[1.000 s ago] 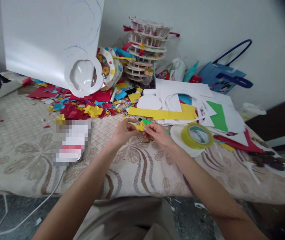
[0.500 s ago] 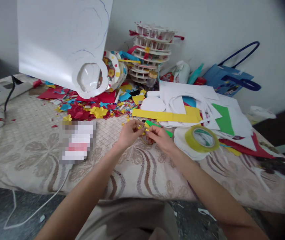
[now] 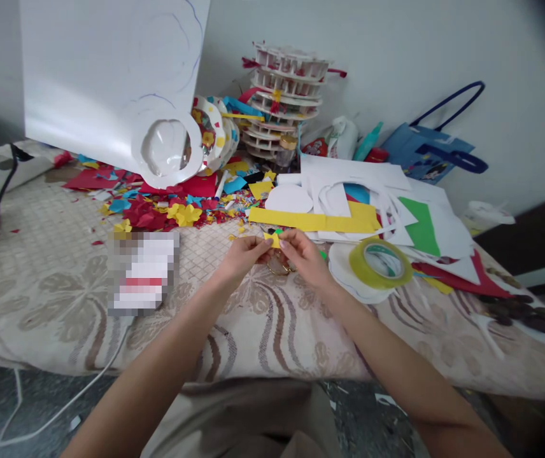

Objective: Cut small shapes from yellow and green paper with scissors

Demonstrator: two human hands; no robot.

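My left hand [image 3: 241, 256] and my right hand [image 3: 305, 254] meet over the patterned cloth, both pinching a small yellow paper piece [image 3: 271, 239] between their fingertips. A scrap of green paper [image 3: 278, 231] shows just above it. Under the hands lies a pair of gold-handled scissors [image 3: 278, 266], mostly hidden. A roll of yellow-green tape [image 3: 379, 263] rests on a white paper disc just right of my right hand.
Yellow strips [image 3: 315, 221], white cut sheets [image 3: 349, 181] and green paper [image 3: 418, 222] lie behind the hands. Red, yellow and blue scraps [image 3: 167, 207] pile at the left. A large white sheet with a round cut-out [image 3: 110, 83] stands at back left, stacked white rings [image 3: 286, 95] and a blue bag [image 3: 432, 156] behind. A blurred-out flat object [image 3: 142, 272] lies left.
Both hands stay together on the yellow piece, working it slightly; the green scrap beside it shows less than before. The view shifted a little.
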